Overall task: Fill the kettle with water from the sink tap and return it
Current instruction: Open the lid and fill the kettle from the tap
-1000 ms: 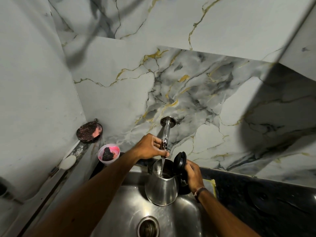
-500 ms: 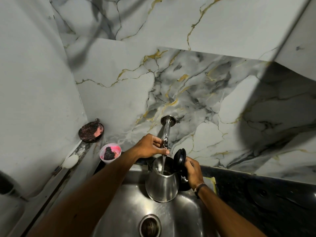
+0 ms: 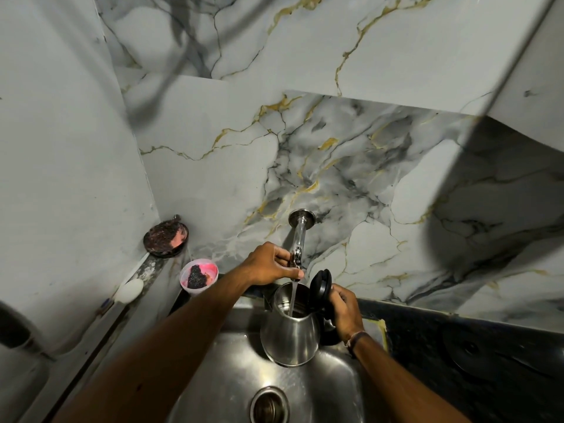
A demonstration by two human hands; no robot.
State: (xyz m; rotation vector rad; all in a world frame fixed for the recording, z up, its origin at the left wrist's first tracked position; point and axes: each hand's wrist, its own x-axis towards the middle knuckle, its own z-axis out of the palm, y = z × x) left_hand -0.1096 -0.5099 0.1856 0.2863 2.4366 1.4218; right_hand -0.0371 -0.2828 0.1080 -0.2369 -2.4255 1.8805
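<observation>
Stronger stream now into kettle [image 3: 291, 337] over steel sink [image 3: 332, 392], both hands' grip clamped: tap [image 3: 297, 248], handle.

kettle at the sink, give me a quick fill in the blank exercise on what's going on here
1. The left hand grips the ____ on the marble wall.
2. The right hand holds the kettle by its handle, with its black lid standing ____.
3. A stream of ____ falls into the kettle's mouth.
4. The kettle is held over the steel ____, behind the drain.

Missing words: tap; open; water; sink
</observation>
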